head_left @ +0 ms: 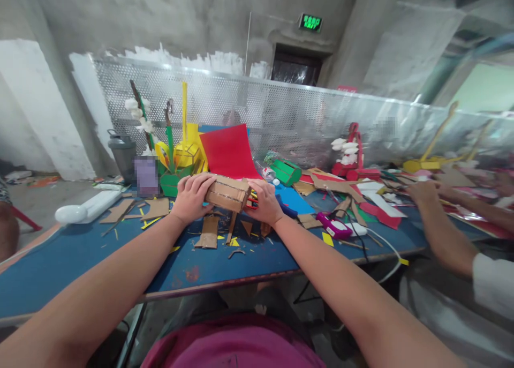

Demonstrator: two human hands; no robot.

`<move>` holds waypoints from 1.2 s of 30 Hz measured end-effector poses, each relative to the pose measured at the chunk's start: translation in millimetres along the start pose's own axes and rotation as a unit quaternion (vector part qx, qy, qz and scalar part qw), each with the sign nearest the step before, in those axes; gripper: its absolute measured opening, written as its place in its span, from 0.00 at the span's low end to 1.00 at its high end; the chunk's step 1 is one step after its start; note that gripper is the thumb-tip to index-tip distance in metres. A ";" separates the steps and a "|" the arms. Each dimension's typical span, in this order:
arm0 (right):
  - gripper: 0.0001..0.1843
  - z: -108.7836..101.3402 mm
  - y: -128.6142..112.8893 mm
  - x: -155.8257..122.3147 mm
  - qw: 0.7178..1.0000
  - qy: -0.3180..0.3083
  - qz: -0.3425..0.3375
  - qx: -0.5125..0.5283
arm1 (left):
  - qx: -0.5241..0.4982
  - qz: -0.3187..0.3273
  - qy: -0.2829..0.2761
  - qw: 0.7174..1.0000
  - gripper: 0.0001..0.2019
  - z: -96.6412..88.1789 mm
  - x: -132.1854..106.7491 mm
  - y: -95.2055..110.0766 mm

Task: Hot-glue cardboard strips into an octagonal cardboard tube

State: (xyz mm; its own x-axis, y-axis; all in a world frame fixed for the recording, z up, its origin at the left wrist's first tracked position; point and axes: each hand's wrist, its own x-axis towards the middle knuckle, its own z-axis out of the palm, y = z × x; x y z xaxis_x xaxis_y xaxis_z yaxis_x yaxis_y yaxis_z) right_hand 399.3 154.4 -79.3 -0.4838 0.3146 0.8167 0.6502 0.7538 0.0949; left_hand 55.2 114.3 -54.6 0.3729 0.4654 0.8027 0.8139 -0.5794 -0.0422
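Observation:
A small brown cardboard box [227,193] with seams along its faces is held above the table, tilted slightly. My left hand [193,197] is closed round its left end. My right hand [263,201] grips the right end, fingers curled over the edge. Something with a red edge shows by my right palm; its kind is hidden. Below lie cardboard scraps [209,233] and small yellow bits. Behind the box, a red sheet [229,152] leans up, with a green folded box [286,172] to its right.
The blue table [193,271] holds a purple tool [334,226], a white cable [387,242], a white object [88,207] and yellow paper pieces [187,154]. A dark bottle [122,154] stands back left. A perforated metal panel [297,111] runs behind. Another person's hand [426,194] works at right.

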 end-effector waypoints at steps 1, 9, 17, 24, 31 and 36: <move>0.47 -0.8 0.3 0.0 1.000 -0.005 0.005 -0.001 | -0.004 -0.002 -0.002 1.000 0.42 -0.4 0.4 0.7; 0.53 -10.9 -8.3 5.8 0.997 -0.057 0.053 -0.010 | -0.048 -0.014 -0.024 0.998 0.46 -4.3 3.1 3.3; 0.46 -72.0 -5.8 2.1 0.952 -0.100 0.269 -0.108 | -0.161 -0.002 -0.007 0.987 0.54 -1.2 0.3 1.3; 0.26 -89.4 -2.3 -47.1 0.829 -0.237 0.478 -0.167 | -0.263 -0.008 0.016 0.965 0.47 6.3 -5.1 4.5; 0.24 -75.2 9.9 -48.0 0.815 -0.237 0.506 -0.155 | -0.290 -0.041 0.007 0.956 0.42 3.7 -6.7 9.4; 0.24 -72.6 13.5 -54.2 0.832 -0.174 0.517 -0.100 | -0.305 -0.068 -0.008 0.950 0.39 2.0 -6.1 14.5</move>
State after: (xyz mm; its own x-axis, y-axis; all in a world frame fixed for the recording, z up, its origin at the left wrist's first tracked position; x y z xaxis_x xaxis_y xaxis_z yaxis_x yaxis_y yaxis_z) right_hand 476.9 105.6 -80.9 0.2779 0.9093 0.3096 0.8918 -0.1245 -0.4349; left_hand 65.6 104.3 -61.2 0.2930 0.5716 0.7665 0.4470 -0.7905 0.4186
